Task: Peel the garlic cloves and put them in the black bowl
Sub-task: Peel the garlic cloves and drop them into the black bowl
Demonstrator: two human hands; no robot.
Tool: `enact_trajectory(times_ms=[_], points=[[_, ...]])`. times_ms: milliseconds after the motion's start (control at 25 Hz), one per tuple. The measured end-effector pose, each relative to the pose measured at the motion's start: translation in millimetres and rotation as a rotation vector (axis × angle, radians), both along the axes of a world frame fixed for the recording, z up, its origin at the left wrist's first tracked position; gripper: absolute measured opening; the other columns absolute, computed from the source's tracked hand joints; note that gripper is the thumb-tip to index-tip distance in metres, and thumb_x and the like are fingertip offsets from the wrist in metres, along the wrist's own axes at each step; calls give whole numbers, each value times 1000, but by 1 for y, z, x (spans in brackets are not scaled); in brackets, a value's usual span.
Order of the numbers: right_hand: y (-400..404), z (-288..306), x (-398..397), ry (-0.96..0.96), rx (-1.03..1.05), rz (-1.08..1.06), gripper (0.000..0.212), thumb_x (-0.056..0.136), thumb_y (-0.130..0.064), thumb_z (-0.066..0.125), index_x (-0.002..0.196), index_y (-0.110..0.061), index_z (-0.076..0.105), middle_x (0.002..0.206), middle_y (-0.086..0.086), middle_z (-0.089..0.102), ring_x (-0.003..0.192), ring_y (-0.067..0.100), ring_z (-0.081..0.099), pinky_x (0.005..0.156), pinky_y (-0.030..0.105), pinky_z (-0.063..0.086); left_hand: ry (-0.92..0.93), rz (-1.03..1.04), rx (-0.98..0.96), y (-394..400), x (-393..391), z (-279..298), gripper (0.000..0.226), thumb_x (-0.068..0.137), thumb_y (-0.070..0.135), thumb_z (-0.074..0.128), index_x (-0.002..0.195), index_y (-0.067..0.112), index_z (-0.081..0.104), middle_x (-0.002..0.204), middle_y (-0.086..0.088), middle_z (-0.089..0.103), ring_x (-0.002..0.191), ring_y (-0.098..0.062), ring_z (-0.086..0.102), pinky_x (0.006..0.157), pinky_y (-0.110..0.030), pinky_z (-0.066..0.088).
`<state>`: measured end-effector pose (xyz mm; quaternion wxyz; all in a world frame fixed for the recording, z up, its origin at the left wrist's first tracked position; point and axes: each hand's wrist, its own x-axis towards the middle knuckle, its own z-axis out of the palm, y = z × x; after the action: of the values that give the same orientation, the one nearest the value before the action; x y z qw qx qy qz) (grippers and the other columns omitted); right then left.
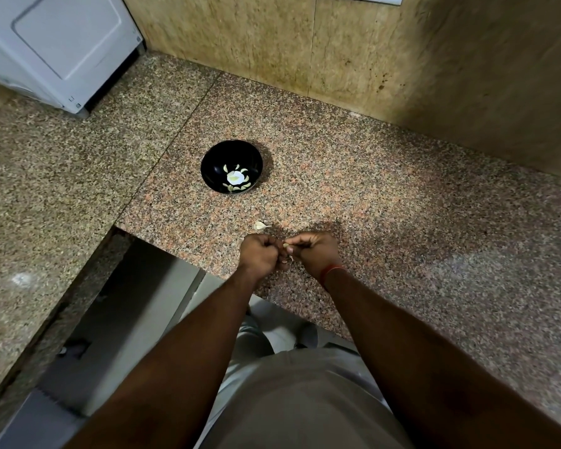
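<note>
Fingers of both hands pinching one garlic clove (285,245), several peeled in black bowl (214,157)

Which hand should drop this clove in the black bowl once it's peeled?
Probably the left hand: the black bowl sits ahead and slightly left of both hands. The right hand pinches the garlic clove too, so either could.

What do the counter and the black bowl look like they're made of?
The speckled pink-brown counter looks like polished granite: grainy flecks, a faint sheen and a seam line. The round black bowl is glossy with a bright reflection inside; glazed ceramic or melamine, which one I cannot tell.
</note>
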<state>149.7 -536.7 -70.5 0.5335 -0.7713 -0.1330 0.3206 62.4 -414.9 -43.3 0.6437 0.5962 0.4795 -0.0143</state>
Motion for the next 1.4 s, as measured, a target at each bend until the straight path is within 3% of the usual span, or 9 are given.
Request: enact_trajectory(times_ms=[200, 400, 600, 800, 1040, 1160, 1280, 1400], points=[[1, 1, 0, 1, -36, 13, 18, 79, 2, 82, 86, -14, 81, 85, -2, 79, 84, 18, 76, 86, 41, 62, 55, 11, -14, 4, 2, -4, 8, 93, -9, 62, 94, -8, 69, 90, -23, 75, 51, -28, 67, 50, -37, 57], [2, 5, 0, -9, -56, 20, 19, 79, 4, 81, 86, -14, 81, 84, -2, 79, 83, 17, 76, 84, 37, 63, 81, 6, -38, 3, 3, -4, 8, 93, -6, 62, 99, -9, 66, 93, -23, 73, 47, -24, 64, 47, -34, 53], [0, 9, 8, -37, -29, 25, 18, 81, 2, 80, 89, -14, 81, 84, 1, 79, 73, 8, 72, 74, 32, 62, -29, 10, -114, 3, 0, 5, 13, 96, -5, 60, 86, -5, 69, 78, -19, 69, 53, -21, 59, 48, -34, 55], [-1, 10, 7, -27, -31, 46, 17, 82, -1, 81, 91, -15, 82, 87, -3, 79, 81, 11, 75, 78, 30, 62, -30, -56, -31, 8, -3, 4, 3, 93, -4, 67, 91, -5, 68, 81, -20, 72, 56, -19, 64, 50, -35, 57], [-4, 13, 9, -25, -10, 48, 16, 81, 3, 80, 90, -9, 81, 86, 1, 79, 78, 10, 74, 75, 28, 61, -41, -70, -29, 7, -4, 5, 8, 90, 1, 73, 94, -5, 69, 83, -21, 74, 59, -22, 66, 51, -36, 58], [-6, 14, 7, -73, -30, 68, 17, 80, 2, 81, 88, -13, 81, 86, -2, 79, 82, 13, 75, 79, 28, 61, 6, -91, 24, 5, -1, 1, 14, 87, 4, 77, 93, -5, 70, 82, -21, 74, 57, -24, 66, 53, -41, 60], [-6, 14, 4, -116, -58, 82, 18, 80, 3, 80, 86, -13, 81, 85, -4, 78, 79, 5, 72, 80, 23, 59, 82, -120, 90, 3, 3, -4, 4, 88, -5, 72, 90, -6, 70, 83, -23, 74, 53, -24, 66, 55, -51, 62], [-7, 10, 3, -148, -81, 90, 17, 80, 3, 80, 86, -14, 81, 86, -5, 78, 80, 3, 72, 83, 24, 60, 158, -154, 150, -1, 8, -3, 5, 89, -8, 67, 89, -3, 70, 86, -22, 72, 47, -21, 67, 50, -45, 61]])
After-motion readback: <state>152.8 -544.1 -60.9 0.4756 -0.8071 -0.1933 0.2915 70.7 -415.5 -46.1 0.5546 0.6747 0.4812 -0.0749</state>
